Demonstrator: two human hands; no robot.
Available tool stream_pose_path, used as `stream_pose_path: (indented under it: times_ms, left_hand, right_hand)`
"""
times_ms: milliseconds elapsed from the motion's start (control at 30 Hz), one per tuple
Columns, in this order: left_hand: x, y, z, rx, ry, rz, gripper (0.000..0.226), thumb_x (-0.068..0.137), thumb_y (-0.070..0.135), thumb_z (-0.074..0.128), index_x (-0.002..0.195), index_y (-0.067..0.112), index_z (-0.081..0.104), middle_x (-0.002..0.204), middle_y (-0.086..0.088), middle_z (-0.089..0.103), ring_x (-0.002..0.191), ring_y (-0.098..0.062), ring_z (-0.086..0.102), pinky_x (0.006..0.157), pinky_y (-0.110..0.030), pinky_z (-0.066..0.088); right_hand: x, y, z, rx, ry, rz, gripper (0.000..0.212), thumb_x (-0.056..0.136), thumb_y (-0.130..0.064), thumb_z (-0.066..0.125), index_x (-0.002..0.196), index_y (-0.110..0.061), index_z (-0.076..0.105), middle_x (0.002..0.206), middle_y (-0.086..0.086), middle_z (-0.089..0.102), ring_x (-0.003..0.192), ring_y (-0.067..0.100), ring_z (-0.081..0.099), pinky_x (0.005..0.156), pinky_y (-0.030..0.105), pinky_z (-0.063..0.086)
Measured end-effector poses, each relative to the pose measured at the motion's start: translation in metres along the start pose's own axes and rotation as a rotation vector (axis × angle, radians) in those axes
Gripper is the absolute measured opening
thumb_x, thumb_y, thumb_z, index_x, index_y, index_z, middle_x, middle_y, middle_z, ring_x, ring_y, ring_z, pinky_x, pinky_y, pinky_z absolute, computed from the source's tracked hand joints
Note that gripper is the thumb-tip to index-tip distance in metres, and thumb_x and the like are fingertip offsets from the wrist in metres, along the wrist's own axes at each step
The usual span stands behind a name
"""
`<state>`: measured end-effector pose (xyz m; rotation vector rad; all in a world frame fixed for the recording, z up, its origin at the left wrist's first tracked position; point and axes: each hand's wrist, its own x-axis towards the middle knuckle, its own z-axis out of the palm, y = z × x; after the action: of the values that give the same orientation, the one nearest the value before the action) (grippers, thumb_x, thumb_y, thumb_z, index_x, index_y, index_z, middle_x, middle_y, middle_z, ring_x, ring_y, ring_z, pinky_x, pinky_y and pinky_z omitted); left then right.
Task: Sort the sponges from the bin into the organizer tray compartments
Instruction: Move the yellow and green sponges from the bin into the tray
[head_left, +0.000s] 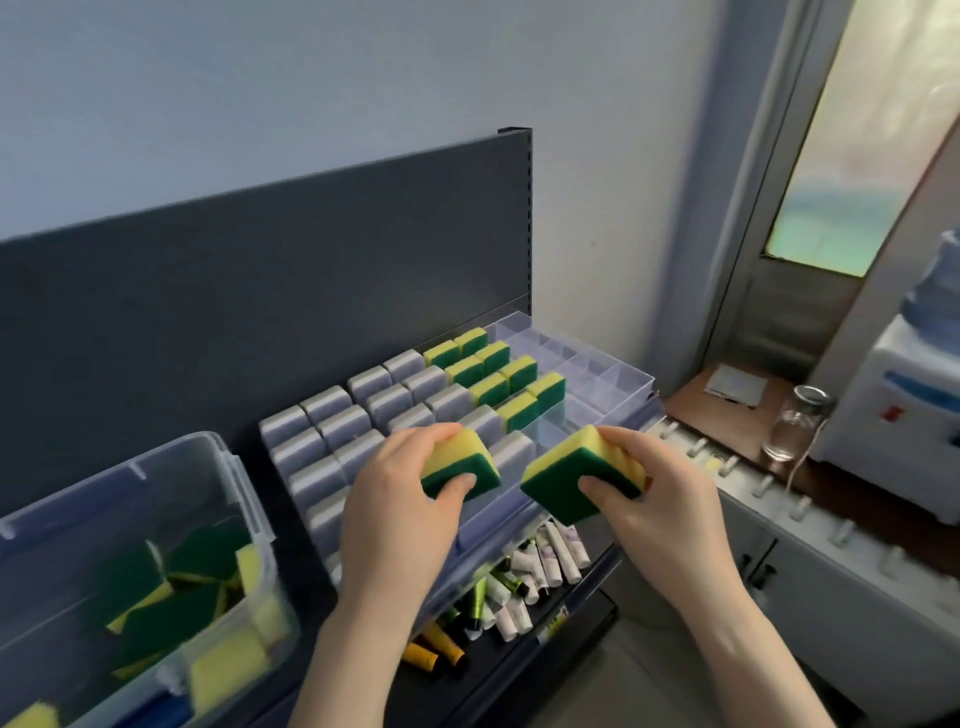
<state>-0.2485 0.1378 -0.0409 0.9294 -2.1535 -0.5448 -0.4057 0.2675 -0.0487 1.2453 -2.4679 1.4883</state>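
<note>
A yellow-and-green sponge, the left-hand sponge (460, 465), is held in the left hand (400, 504) above the near part of the clear organizer tray (602, 376). The fingers (441, 432) are curled over its yellow top and the thumb is pressed against its green scouring face, so the sponge is pinched between them. The right-hand sponge (571, 480), of the same kind, is gripped in the same way by the right hand (670, 509), with the thumb laid on the green face and the fingers wrapped over the yellow side. The two sponges are held just beside each other with a narrow gap between them, both tilted with the green face toward the camera. The right-hand sponge is over the tray's front edge.

In the tray, rows of grey sponges (363, 413) are stood on edge in the left and middle compartments. Just to their right, two columns of stored yellow-green sponges (493, 376) are set in the same manner.

At lower left, a clear plastic bin (231, 467) is seen just beside the tray. Loose sponges (197, 587) are piled in it at mixed angles, and this part of the view is somewhat blurred.

A dark back panel (260, 291) is raised behind the tray and bin. On the lower shelf beneath the tray, white, dark green and yellow tubes (535, 571) are laid in a heap. At the right, a glass jar (795, 423) is stood on a brown table (691, 400), near a white water dispenser (909, 400).
</note>
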Motion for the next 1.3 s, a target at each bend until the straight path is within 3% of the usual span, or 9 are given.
stream_pose_path:
  times_ms: [100,300,433,567,733,867,1000,1300]
  left_hand:
    - [0.000,0.018,0.029,-0.019,0.006,-0.004,0.042,0.078,0.016,0.078,0.116,0.028,0.065,0.105,0.022,0.054,0.095,-0.003,0.054,0.072,-0.010,0.043]
    - [0.005,0.037,0.065,-0.022,-0.013,-0.039,0.041,0.079,0.019,0.077,0.117,0.028,0.064,0.112,0.016,0.060,0.097,-0.005,0.057,0.076,-0.026,0.056]
    - [0.021,0.036,0.078,0.020,-0.026,-0.057,0.040,0.079,0.021,0.076,0.118,0.028,0.064,0.113,0.015,0.060,0.097,-0.002,0.056,0.072,-0.008,0.046]
    - [0.047,0.033,0.093,0.046,-0.010,-0.083,0.037,0.079,0.023,0.076,0.114,0.027,0.064,0.107,0.019,0.058,0.083,0.012,0.050,0.063,-0.002,0.040]
    - [0.082,0.024,0.112,0.057,0.017,-0.136,0.037,0.078,0.023,0.076,0.113,0.026,0.063,0.103,0.021,0.056,0.092,-0.003,0.054,0.070,-0.007,0.037]
    - [0.098,0.019,0.126,0.077,0.016,-0.182,0.038,0.076,0.024,0.077,0.112,0.025,0.063,0.098,0.030,0.050,0.089,0.000,0.051,0.069,-0.007,0.035]
    - [0.107,0.015,0.139,0.071,-0.023,-0.230,0.037,0.077,0.027,0.076,0.110,0.028,0.060,0.095,0.036,0.045,0.087,0.010,0.047,0.069,-0.006,0.035]
    - [0.106,0.015,0.152,0.089,-0.001,-0.300,0.034,0.074,0.029,0.077,0.102,0.033,0.057,0.095,0.028,0.054,0.091,0.009,0.052,0.067,-0.008,0.039]
  right_hand:
    - [0.009,0.025,-0.020,-0.011,0.003,-0.004,0.044,0.072,-0.008,0.077,0.112,-0.022,0.065,0.096,-0.014,0.060,0.087,0.007,0.053,0.070,-0.003,0.034]
    - [0.028,0.058,-0.036,-0.008,-0.024,0.005,0.043,0.071,-0.008,0.077,0.110,-0.023,0.066,0.095,-0.013,0.061,0.086,0.008,0.053,0.072,-0.001,0.036]
    - [0.052,0.076,-0.033,0.005,-0.047,0.013,0.042,0.071,-0.008,0.077,0.109,-0.022,0.066,0.096,-0.011,0.062,0.087,0.010,0.054,0.070,-0.001,0.035]
    - [0.084,0.090,-0.022,-0.004,-0.070,-0.010,0.042,0.070,-0.006,0.078,0.108,-0.020,0.067,0.093,-0.013,0.059,0.085,0.010,0.053,0.072,-0.003,0.033]
    - [0.136,0.100,-0.012,-0.046,-0.157,-0.049,0.041,0.073,-0.009,0.077,0.110,-0.021,0.066,0.092,-0.022,0.054,0.088,0.007,0.050,0.071,0.010,0.035]
    - [0.173,0.108,0.000,-0.047,-0.240,-0.091,0.042,0.074,-0.010,0.076,0.111,-0.024,0.065,0.095,-0.024,0.054,0.091,0.008,0.051,0.078,0.023,0.039]
    - [0.197,0.123,0.014,-0.037,-0.321,-0.094,0.044,0.074,-0.009,0.075,0.114,-0.025,0.063,0.100,-0.016,0.058,0.094,0.012,0.055,0.079,0.023,0.042]
    - [0.225,0.146,0.034,0.001,-0.499,-0.142,0.041,0.074,-0.012,0.076,0.112,-0.022,0.062,0.094,-0.016,0.058,0.089,0.011,0.056,0.073,0.012,0.039]
